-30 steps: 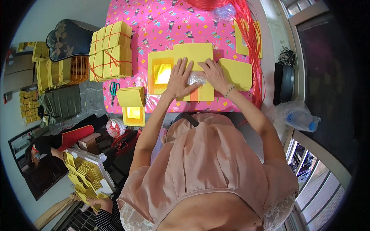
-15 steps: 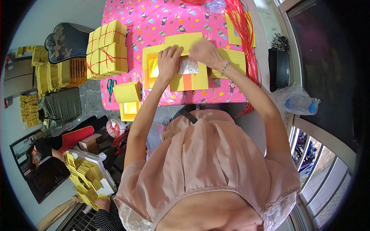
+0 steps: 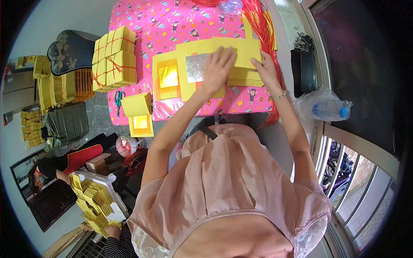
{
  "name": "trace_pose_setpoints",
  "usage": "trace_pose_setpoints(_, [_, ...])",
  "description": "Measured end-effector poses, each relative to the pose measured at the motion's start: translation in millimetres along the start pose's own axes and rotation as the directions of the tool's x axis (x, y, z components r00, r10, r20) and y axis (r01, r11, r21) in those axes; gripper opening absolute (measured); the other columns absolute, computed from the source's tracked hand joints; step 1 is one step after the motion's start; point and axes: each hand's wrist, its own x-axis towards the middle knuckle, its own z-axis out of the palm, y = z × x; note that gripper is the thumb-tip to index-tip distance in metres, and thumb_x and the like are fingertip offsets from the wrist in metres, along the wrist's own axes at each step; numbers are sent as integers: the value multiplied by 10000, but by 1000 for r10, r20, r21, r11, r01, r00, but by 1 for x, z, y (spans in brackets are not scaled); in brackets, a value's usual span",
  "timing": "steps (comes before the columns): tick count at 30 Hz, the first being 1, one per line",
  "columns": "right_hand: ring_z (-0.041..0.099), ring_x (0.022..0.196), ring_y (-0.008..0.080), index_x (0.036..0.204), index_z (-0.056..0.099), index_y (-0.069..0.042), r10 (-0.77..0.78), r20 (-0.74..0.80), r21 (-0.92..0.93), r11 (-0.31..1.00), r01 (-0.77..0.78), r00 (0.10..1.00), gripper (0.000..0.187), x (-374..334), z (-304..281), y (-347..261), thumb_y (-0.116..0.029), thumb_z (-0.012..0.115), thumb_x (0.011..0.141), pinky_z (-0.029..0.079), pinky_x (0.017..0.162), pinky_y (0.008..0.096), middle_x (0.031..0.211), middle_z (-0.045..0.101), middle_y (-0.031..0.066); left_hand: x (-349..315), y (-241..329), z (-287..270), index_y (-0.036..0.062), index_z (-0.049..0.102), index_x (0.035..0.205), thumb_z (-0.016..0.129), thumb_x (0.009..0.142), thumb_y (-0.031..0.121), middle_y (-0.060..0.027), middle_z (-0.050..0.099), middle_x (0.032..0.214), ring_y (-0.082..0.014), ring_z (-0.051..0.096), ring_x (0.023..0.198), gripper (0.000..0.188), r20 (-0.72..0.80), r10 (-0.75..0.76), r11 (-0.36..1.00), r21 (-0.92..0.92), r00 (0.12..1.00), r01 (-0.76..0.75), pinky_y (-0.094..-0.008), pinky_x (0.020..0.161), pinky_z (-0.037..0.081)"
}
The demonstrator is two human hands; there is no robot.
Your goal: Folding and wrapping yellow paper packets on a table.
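My left hand (image 3: 218,69) lies flat with its fingers stretched out, between a yellow sheet with a silver patch (image 3: 195,68) and a yellow paper sheet (image 3: 236,50) on its right. My right hand (image 3: 270,75) holds the right edge of that right-hand sheet between thumb and fingers. Beneath it sits a stack of yellow paper (image 3: 245,79), its layered front edges showing. To the left lies another yellow sheet with a shiny gold square (image 3: 168,76). The left hand covers part of the silver patch's right side.
Tied yellow paper bundles (image 3: 115,58) and green-handled scissors (image 3: 119,99) lie at the table's left. Red plastic strings (image 3: 262,26) hang down its right side over the pink tablecloth (image 3: 150,21). Another person (image 3: 81,159) is at the lower left, beside yellow paper stacks (image 3: 92,193).
Both hands have moved rightward. The silver patch shows more fully, and a yellow sheet now spreads over the right-hand stack. The view has shifted slightly.
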Motion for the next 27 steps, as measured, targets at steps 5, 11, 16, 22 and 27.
trace_pose_setpoints(5, [625, 1108, 176, 1412, 326, 9, 39, -27, -71, 997, -41, 999, 508, -10, -43, 41, 3, 564, 964, 520, 905, 294, 1228, 631, 160, -12, 50, 35, 35, 514, 1366, 561, 843, 116, -119, 518, 1400, -329, 481, 1280, 531, 170, -22, 1000, -16, 985, 25, -441, 1031, 405])
trace_pose_setpoints(11, [628, 1055, 170, 1418, 300, -24, 87, -33, -163, 982, -91, 996, 529, -14, -59, 86, -14, 570, 963, 551, 812, 292, 1210, 624, 147, -39, 73, 65, 19, 424, 1437, 530, 874, 112, -175, 456, 1444, -346, 439, 1324, 580, 344, -113, 994, 45, 932, 104, -438, 1108, 358])
trace_pose_setpoints(16, [632, 980, 162, 1421, 306, -47, 95, -77, -199, 974, -109, 993, 548, -12, -65, 107, -41, 594, 955, 556, 691, 272, 1168, 628, 136, -43, 83, 78, -16, 400, 1441, 519, 896, 103, -218, 428, 1457, -378, 406, 1355, 570, 360, -181, 983, 92, 915, 158, -451, 1159, 314])
trace_pose_setpoints(22, [635, 942, 162, 1411, 324, -45, 116, -77, -251, 959, -132, 990, 545, -13, -66, 118, -47, 608, 946, 551, 662, 266, 1152, 630, 134, -52, 82, 89, -31, 383, 1451, 507, 905, 112, -227, 399, 1486, -385, 384, 1379, 578, 415, -198, 980, 79, 888, 181, -454, 1164, 308])
trace_pose_setpoints(27, [643, 956, 184, 1419, 312, -37, 92, -94, -262, 958, -114, 991, 558, -15, -65, 126, -44, 609, 947, 552, 683, 282, 1142, 632, 132, -66, 84, 102, -58, 357, 1463, 492, 910, 134, -228, 373, 1511, -385, 337, 1415, 601, 384, -177, 982, 13, 906, 186, -472, 1184, 263])
